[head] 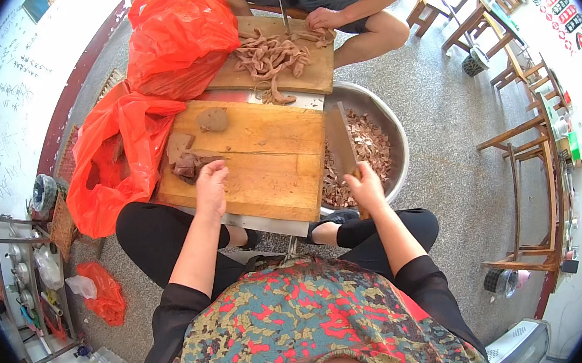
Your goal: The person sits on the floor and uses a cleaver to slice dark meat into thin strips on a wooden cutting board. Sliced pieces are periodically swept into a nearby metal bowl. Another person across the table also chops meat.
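My right hand [366, 186] grips a cleaver [341, 139] by its wooden handle, with the broad blade over the left rim of a large metal basin [401, 154]. Chopped pieces of meat [371, 144] fill much of the basin's floor. Over the left part of a wooden cutting board [264, 184] is my left hand [212, 187], its fingers curled; whether it holds something small cannot be told. Just beyond its fingertips lies a dark piece of meat [187, 167]. Two paler brown pieces, one flat [178, 144] and one rounded [212, 119], rest farther back on the board.
Across from me a seated person holds a knife [284, 15] at a second cutting board [307, 79] bearing long strips of meat [270, 59]. Red plastic bags [180, 39] bulge at the left of both boards. Wooden benches [519, 200] stand at the right, a metal rack [15, 242] at the left.
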The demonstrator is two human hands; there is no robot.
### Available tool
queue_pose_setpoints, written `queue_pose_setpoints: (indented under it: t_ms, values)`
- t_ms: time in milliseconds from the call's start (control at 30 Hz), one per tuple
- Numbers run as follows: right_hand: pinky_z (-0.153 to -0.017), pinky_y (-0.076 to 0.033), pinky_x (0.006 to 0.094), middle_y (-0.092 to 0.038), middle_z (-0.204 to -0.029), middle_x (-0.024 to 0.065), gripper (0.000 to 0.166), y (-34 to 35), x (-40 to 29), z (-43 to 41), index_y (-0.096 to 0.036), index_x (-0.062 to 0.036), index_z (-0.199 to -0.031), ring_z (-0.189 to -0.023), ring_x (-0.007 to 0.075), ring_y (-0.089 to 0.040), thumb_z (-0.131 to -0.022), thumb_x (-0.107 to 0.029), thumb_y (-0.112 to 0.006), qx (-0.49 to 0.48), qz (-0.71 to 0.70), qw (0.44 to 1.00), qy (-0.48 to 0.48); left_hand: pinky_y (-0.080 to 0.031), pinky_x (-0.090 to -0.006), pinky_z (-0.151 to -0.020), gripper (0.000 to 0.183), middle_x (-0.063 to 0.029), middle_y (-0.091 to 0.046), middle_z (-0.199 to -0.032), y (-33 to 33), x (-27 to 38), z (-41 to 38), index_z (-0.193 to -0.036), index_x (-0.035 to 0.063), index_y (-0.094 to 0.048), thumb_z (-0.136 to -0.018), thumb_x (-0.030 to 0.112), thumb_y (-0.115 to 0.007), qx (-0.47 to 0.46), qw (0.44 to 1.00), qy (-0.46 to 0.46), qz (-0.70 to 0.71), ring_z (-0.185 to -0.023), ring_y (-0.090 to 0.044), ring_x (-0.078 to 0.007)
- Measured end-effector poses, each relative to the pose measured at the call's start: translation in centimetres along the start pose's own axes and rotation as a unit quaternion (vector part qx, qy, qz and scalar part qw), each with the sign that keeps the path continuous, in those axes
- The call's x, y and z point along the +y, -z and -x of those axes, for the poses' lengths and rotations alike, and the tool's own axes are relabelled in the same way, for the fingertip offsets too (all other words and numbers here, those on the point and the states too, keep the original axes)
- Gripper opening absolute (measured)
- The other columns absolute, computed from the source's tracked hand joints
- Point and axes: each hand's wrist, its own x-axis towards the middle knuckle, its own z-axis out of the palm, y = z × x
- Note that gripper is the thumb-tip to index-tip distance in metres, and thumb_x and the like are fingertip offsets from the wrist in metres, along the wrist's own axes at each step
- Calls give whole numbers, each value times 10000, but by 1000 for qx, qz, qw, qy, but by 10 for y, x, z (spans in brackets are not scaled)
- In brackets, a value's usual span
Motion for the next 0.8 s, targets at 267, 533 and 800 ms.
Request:
queue_pose_setpoints:
  t_ms: [267,533,800]
  values:
    - [-719,-499,419,-635,-837,186,338,-18,-14,56,-562,-22,-1057,-776,312,-625,-842,-229,-719,-102,-25,994,-41,-436,-315,-989,325,-99,-590,-1208,-176,24,3,-1228,-18,-549,-931,98,-615,-228,972,37,39,-1130,-562,-200]
    - [-704,-502,496,-632,-834,280,266,-49,-45,64,-505,-3,-1007,-859,496,-606,-874,-171,-663,-101,18,994,38,-375,-358,-1077,532,-177,-550,-1321,-188,11,-64,-1324,4,-509,-857,173,-699,-248,868,-170,-395,-1261,-494,-257]
    - [-735,-480,557,-635,-888,311,278,-42,-43,52,-456,-9,-1027,-884,516,-601,-897,-179,-634,-154,49,987,6,-204,-533,-1167,822,-170,-413,-1465,-42,42,-145,-1453,84,-354,-766,250,-774,29,619,-148,-771,-1408,-313,-351]
